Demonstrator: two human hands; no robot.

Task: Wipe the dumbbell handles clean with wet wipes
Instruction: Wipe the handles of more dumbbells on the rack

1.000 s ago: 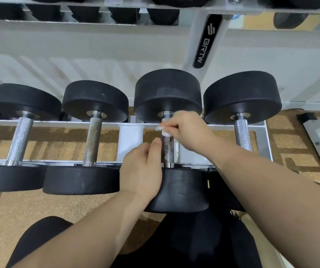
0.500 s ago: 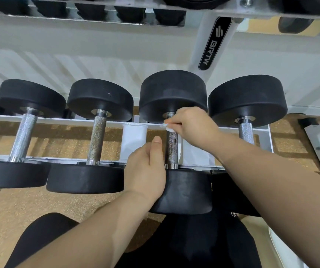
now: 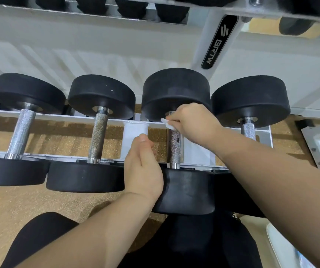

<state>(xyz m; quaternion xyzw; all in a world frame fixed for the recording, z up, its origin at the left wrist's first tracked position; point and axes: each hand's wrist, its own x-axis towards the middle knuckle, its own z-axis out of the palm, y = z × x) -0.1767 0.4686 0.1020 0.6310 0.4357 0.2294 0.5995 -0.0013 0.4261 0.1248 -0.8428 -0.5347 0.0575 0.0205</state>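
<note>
One dumbbell handle (image 3: pixel 175 147) mid-wipe: right hand (image 3: pixel 192 120) pinches wet wipe (image 3: pixel 167 123) at far end, left hand (image 3: pixel 143 167) grip indeterminate; next, stroke nearward.

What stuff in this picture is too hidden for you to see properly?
All in the head view:
- Wet wipe: mostly bunched inside the right hand; only a white edge shows.
- Left hand: its fingers are hidden behind the hand's own back.
- Fourth dumbbell: its near end is covered by the right forearm.
- Top-shelf weights: cut off by the upper edge.
</note>
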